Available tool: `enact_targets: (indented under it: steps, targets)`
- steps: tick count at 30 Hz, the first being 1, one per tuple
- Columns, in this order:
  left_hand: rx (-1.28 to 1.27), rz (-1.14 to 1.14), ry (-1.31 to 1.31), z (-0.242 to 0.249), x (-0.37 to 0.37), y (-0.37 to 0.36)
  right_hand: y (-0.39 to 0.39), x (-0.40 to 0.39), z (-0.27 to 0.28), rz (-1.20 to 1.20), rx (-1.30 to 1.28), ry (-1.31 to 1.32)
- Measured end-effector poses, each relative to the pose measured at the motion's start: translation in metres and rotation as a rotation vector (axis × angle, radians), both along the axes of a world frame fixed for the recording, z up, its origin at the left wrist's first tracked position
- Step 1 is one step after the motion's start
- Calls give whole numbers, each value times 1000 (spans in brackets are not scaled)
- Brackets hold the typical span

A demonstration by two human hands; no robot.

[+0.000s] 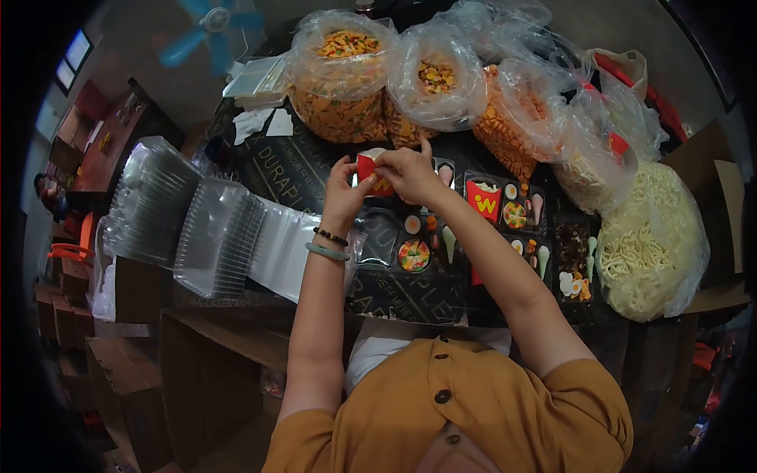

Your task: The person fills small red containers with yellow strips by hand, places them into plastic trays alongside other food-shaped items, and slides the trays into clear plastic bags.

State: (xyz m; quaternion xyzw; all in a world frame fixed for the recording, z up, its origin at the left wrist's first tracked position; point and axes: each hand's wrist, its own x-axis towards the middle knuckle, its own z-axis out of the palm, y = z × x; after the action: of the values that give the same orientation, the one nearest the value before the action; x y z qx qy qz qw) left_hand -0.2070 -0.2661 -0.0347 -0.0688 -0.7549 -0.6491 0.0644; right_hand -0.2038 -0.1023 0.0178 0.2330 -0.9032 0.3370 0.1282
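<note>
My left hand (344, 189) and my right hand (408, 175) meet above the trays, fingers closed on a small red piece (367, 166) between them. Just behind and below it shows a red carton with a yellow mark (382, 186), partly hidden by my fingers. Nearer me is a clear compartment tray (377, 240) holding a round pizza piece (414, 255), an egg piece (412, 225) and a pale cone-shaped piece (449, 243). To the right, another tray holds a red carton (482, 200), a pizza piece (515, 214) and a pink cone-shaped piece (538, 208).
Stacked clear plastic trays (217, 235) stand at the left. Open bags of small orange pieces (339, 102) line the back. A bag of pale strands (650, 244) sits at the right. Cardboard boxes (209, 378) are below the table's edge.
</note>
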Motion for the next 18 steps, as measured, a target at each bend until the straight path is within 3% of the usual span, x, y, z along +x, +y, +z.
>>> enact_targets:
  steps: [1, 3, 12, 18]
  targets:
    - [-2, -2, -4, -2, -2, 1, 0, -3, -5, -2, -2, -4]
    - [-271, 95, -87, -5, -2, 2, -1, -7, -13, -2, 32, -128]
    - [-665, 131, -102, -1, 0, 10, -3, -20, -28, -32, 120, -198]
    - [-594, 126, -20, -12, -1, 15, -2, -23, -30, -29, 77, -222]
